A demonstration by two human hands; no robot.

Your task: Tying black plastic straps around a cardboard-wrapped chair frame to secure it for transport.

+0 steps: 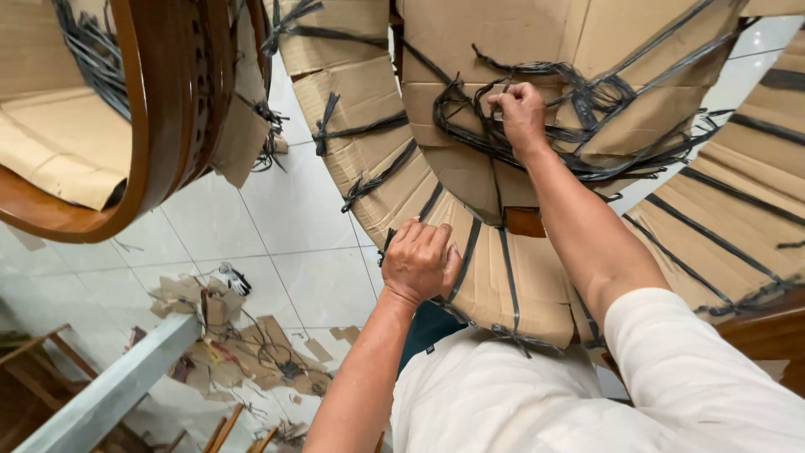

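A large curved piece wrapped in cardboard (503, 277) arcs from upper left down to the person's lap and up right, its long axis following the bend. Black strapping (537, 134) crosses it in tangled bands. The right hand (521, 111), farther up the curve, is closed in a pinch on a knot of straps. The left hand (419, 260), nearer the body, lies curled against the wrap's inner edge, fingers bent over a strap; a firm hold cannot be confirmed. Cardboard scraps (243, 348) litter the tiled floor (277, 243).
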